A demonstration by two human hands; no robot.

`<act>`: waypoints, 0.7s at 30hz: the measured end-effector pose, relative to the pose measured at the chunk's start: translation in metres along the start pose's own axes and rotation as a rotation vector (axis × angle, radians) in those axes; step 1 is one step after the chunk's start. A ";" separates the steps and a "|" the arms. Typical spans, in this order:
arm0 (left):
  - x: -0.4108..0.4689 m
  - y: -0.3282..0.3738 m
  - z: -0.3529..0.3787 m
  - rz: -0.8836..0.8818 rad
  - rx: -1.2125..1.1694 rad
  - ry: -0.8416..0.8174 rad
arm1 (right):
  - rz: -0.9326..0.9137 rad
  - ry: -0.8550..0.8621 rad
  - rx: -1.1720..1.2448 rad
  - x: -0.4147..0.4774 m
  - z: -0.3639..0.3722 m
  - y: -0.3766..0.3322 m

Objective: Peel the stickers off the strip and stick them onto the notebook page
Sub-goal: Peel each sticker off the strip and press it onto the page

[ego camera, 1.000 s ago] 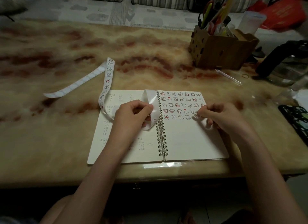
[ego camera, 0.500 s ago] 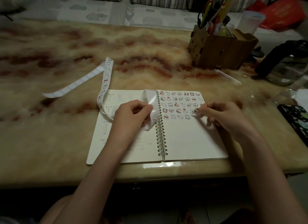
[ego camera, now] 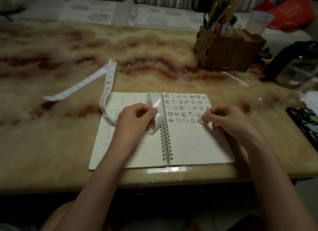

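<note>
An open spiral notebook lies at the table's front edge, its right page filled at the top with several rows of small cartoon stickers. My left hand rests on the left page and pinches the white sticker strip, which loops up over the table and curls back near the spiral. My right hand holds one round sticker at its fingertips, at the right end of the lowest sticker row, touching the page.
A wooden pen holder full of pens stands at the back right, with a glass kettle beyond it. A clear pen and a rubber band lie near them. A dark patterned case sits at the right edge.
My right hand has shifted slightly, bringing the round sticker down at the end of the bottom row. My left hand and the strip have stayed put.
</note>
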State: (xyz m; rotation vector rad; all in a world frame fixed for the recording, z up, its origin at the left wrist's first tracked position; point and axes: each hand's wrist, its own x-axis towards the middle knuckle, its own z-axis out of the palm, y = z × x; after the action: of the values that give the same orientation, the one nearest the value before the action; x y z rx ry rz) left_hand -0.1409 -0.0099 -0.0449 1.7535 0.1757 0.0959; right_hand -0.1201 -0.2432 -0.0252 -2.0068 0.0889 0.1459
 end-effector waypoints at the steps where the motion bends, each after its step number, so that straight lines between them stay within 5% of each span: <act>1: 0.000 0.000 0.000 0.000 0.003 0.000 | 0.000 0.003 -0.002 0.000 0.000 0.000; 21: 0.001 0.000 0.000 0.007 0.004 -0.004 | 0.003 0.070 -0.045 0.002 0.004 0.004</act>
State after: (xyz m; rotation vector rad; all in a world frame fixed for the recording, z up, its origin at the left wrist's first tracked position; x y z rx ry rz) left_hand -0.1400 -0.0100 -0.0454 1.7587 0.1672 0.0967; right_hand -0.1188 -0.2411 -0.0307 -2.0573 0.1343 0.0807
